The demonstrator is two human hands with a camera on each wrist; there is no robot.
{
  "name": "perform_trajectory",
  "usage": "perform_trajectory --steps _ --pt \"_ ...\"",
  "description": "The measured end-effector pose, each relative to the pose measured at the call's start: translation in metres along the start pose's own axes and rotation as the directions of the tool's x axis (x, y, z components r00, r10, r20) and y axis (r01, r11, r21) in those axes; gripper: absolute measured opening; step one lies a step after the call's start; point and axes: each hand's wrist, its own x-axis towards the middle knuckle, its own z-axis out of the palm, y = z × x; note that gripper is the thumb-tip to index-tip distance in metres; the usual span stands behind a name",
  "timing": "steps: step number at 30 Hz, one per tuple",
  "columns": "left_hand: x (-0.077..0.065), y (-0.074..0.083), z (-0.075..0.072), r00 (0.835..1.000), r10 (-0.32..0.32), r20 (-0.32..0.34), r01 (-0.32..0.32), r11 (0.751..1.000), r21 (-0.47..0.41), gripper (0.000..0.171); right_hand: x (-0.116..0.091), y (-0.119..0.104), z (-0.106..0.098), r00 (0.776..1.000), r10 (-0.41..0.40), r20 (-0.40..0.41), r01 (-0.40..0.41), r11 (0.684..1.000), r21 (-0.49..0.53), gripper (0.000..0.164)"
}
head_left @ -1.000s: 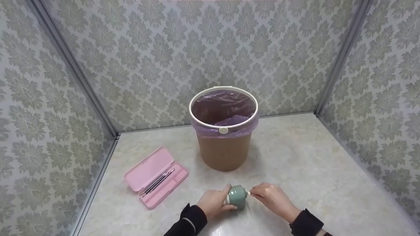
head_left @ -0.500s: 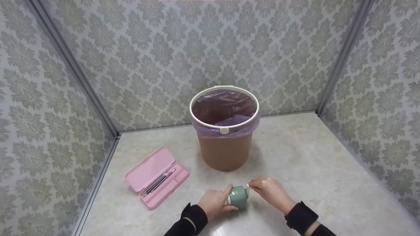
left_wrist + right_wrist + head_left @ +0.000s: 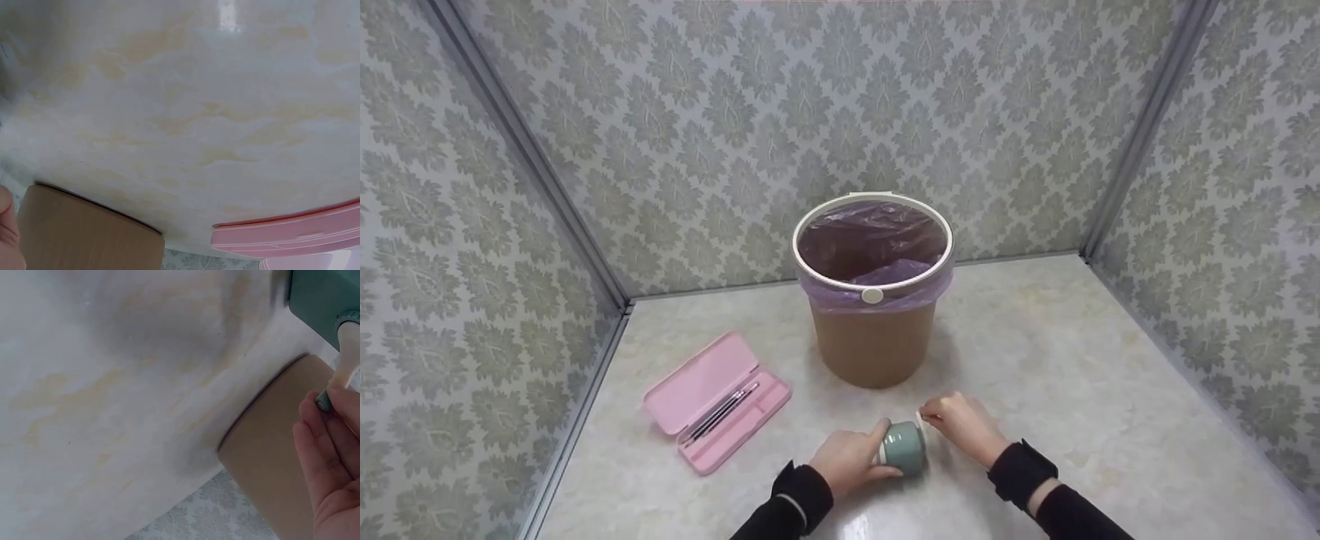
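Three patterned walls (image 3: 877, 97), marbled tabletop (image 3: 1027, 345), green device (image 3: 904, 450) in left hand (image 3: 846, 461)

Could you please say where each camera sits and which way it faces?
Head: on the head, facing forward and down at bin, pink case, green gadget; left hand, right hand and sleeves show.
Left wrist: on that wrist, facing table, bin, pink case; part of a hand shows.
Right wrist: on that wrist, facing table, bin, green gadget; right hand shows, pinching a knob.
Both wrist views share table and bin.
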Motion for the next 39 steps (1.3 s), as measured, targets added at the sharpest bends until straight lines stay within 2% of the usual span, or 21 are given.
perform_trajectory --steps 12,18,23,31,35,39 --pt "-0.001 0.0 0.0 1.0 -0.009 0.008 0.009 1.0 -0.017 0.076 -0.011 -0.001 0.019 0.998 0.064 0.007 -0.065 0.997 0.047 0.009" --pt "-0.002 -0.001 0.001 1.0 -0.005 0.0 0.005 1.0 0.0 0.075 -0.025 -0.005 0.025 0.994 0.078 0.083 -0.082 0.996 0.047 0.018" --pt "-0.001 0.002 -0.001 1.0 -0.008 0.0 0.008 1.0 -0.007 0.074 -0.043 -0.01 0.021 0.989 0.083 0.122 -0.092 0.994 0.064 0.012" --pt "-0.004 0.003 -0.002 0.999 -0.026 0.045 0.027 0.999 -0.02 0.075 -0.065 -0.023 0.011 0.998 -0.003 0.07 -0.004 0.995 0.099 0.004" --pt "-0.002 0.002 -0.005 0.997 -0.031 0.066 0.033 0.999 -0.039 0.076 -0.068 -0.027 0.002 0.999 -0.046 -0.007 0.047 0.997 0.065 0.004" --pt "0.0 0.001 -0.005 0.997 -0.03 0.073 0.032 0.999 -0.029 0.077 -0.066 -0.029 -0.01 0.988 -0.121 -0.092 0.122 0.993 0.004 0.006"
